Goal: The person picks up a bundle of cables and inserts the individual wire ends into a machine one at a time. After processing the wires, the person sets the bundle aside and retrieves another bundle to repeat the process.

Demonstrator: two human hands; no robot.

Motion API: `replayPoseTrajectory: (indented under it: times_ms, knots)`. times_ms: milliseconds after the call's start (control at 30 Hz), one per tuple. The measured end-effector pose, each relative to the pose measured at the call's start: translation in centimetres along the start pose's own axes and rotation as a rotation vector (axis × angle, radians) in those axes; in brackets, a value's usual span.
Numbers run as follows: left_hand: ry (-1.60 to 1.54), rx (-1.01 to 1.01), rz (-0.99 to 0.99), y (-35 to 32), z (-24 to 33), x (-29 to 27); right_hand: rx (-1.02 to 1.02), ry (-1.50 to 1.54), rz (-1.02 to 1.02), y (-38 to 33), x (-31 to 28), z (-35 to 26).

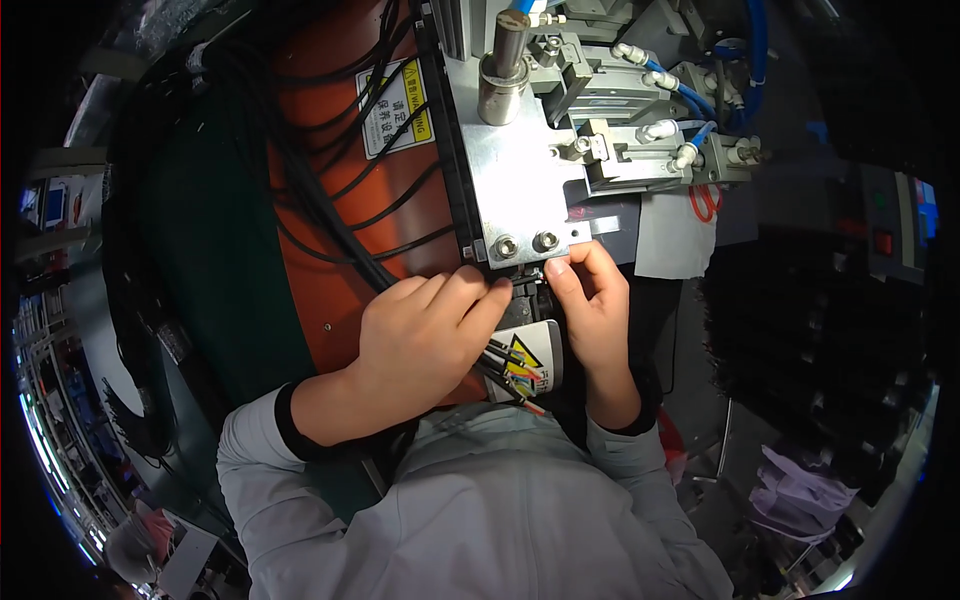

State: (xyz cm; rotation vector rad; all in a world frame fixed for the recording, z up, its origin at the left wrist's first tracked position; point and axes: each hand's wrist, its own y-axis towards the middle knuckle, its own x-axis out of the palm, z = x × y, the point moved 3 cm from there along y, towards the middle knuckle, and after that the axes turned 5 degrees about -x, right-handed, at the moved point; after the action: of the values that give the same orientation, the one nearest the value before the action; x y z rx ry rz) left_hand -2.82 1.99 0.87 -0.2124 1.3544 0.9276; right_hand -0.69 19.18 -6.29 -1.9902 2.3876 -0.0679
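The person's left forearm angles far and rightward, and the left hand shows its back, fingers curled. The right forearm reaches far, the right hand bending its thumb and 1 finger near the left fingertips.

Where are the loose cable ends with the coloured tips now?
In the head view, the loose cable ends fan out just below centre, right of the left hand, over the white label with the yellow triangle.
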Motion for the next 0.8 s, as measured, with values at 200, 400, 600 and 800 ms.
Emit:
replayPoseTrajectory:
  times_ms: [200, 400, 600, 800]
  knots:
    - [0.017, -0.139, -0.092, -0.3, -0.3, -0.5, -0.731, -0.306, -0.180, 0.6, 0.8, -4.9]
    - [-0.202, 0.059, 0.121, 0.7, -0.2, -1.1, -0.868, -0.357, -0.337, -0.5, 0.9, -6.4]
    - [-0.276, 0.381, 0.317, 0.5, 1.2, -2.7, -0.767, -0.226, -0.224, -2.9, -0.8, -7.9]
    - [-0.256, 0.213, 0.271, 0.5, 0.6, -1.3, -0.573, 0.127, 0.043, -2.1, 0.8, -6.7]
